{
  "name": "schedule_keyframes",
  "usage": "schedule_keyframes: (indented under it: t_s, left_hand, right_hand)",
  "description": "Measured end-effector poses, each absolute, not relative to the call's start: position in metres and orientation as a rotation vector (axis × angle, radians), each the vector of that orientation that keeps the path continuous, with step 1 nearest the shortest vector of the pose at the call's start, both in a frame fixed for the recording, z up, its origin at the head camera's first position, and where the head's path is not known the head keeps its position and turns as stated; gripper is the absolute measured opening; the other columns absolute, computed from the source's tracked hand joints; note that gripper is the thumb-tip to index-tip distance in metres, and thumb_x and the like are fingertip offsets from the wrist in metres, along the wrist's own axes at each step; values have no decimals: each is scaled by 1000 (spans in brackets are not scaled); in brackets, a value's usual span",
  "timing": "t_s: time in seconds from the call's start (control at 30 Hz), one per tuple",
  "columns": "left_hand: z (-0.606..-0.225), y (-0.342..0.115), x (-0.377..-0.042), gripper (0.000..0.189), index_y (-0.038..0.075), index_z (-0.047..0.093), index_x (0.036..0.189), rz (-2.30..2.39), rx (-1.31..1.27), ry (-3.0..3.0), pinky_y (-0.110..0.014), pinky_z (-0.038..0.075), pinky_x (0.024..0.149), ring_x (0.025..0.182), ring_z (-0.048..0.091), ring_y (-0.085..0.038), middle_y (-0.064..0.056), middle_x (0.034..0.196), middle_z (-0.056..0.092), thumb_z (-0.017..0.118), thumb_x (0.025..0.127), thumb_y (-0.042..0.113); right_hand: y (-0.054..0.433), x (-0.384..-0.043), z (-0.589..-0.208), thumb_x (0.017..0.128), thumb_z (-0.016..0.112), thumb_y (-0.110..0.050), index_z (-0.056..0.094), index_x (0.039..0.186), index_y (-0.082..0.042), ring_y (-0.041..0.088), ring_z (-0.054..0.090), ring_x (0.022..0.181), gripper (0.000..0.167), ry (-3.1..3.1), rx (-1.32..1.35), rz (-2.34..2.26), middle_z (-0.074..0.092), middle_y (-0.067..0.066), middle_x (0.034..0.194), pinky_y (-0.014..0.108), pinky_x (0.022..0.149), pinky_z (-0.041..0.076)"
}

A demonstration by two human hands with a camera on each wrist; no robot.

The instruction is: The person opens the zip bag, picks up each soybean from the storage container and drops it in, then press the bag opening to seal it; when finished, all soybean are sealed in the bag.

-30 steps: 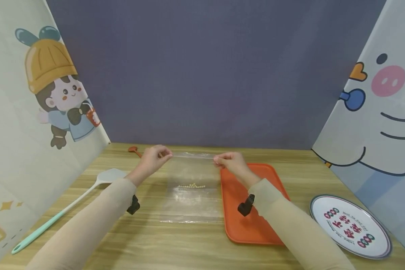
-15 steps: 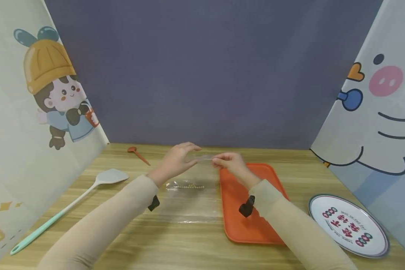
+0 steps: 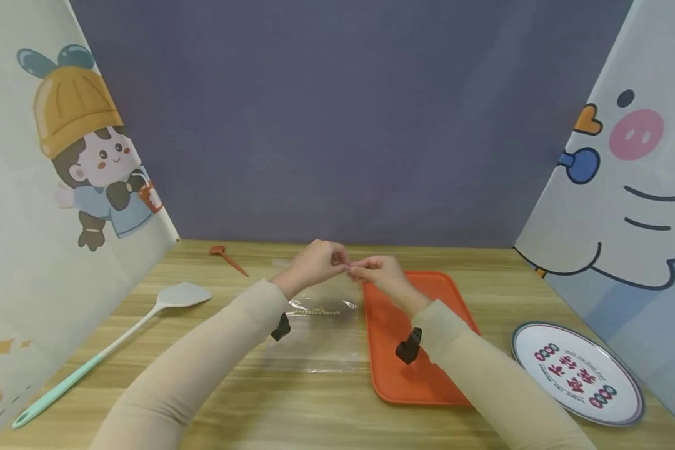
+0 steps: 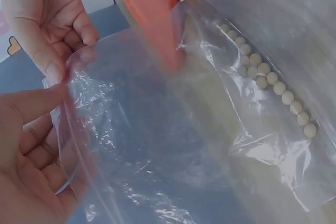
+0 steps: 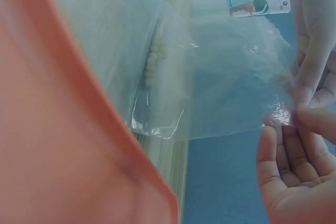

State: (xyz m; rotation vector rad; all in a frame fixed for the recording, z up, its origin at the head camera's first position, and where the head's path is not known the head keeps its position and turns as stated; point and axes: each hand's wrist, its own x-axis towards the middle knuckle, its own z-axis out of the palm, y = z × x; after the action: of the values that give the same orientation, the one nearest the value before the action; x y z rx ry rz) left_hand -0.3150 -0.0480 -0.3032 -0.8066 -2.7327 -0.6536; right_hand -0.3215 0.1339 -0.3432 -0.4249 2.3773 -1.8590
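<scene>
A clear plastic zip bag (image 3: 315,353) spans from the table up to both hands, with a row of small round cream beads (image 4: 278,88) along its fold. At the right end of its top edge, my left hand (image 3: 317,264) pinches the film between thumb and fingers. My right hand (image 3: 387,278) pinches the corner right beside it, the fingertips of the two hands meeting. In the left wrist view a seal line runs down the edge by the left thumb. The right wrist view has the bag's corner (image 5: 281,115) between both hands' fingertips.
An orange tray (image 3: 410,387) lies right of the bag, under the right forearm. Farther right stands a white plate (image 3: 607,375) with red lettering. At left lie a white turner with a green handle (image 3: 73,378) and a small brown spoon (image 3: 227,259). A dark backdrop closes the rear.
My left hand has slid right along the bag's top edge, from its left corner to beside the right hand, its fingers parting midway and pinching again. The right hand has stayed nearly still.
</scene>
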Motion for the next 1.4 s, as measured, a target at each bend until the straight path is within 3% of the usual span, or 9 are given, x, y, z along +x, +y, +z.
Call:
schedule_keyframes:
  t_s: [0.3,0.53,0.83,1.2,1.4]
  left_hand:
    - [-309,-51,-315,7,15,73,88,-607,-814,-2750,-22,51,64,70,60,-7,4,81,70,69,88,21]
    - [-311,-62,-318,7,13,72,86,-611,-950,-2757,-22,50,65,69,58,-9,2,78,69,68,89,19]
    - [-309,-72,-321,7,11,72,87,-586,-1009,-2724,-23,51,66,70,59,-8,1,80,70,68,89,18]
    - [-307,-98,-317,8,11,73,88,-625,-982,-2710,-24,48,61,66,55,-8,4,75,67,68,89,17]
    - [-309,-112,-315,9,10,73,88,-651,-942,-2730,-24,46,60,65,55,-10,3,75,67,68,90,17]
  right_hand:
    - [127,-316,-343,87,72,-18,75,99,-1,13,69,74,21,2428,-325,-1855,76,5,85,48,85,56]
    - [124,-313,-347,87,72,-15,75,95,0,33,69,85,18,2504,-441,-1819,74,8,82,51,82,56]
    - [125,-315,-348,88,71,-16,75,97,2,13,67,72,20,2510,-479,-1830,75,6,81,51,81,56]
    - [125,-315,-346,87,71,-15,74,97,3,13,66,71,20,2509,-544,-1842,74,6,81,55,83,54]
    - [125,-316,-347,86,72,-13,75,94,2,17,67,72,17,2537,-538,-1845,75,7,80,52,80,56]
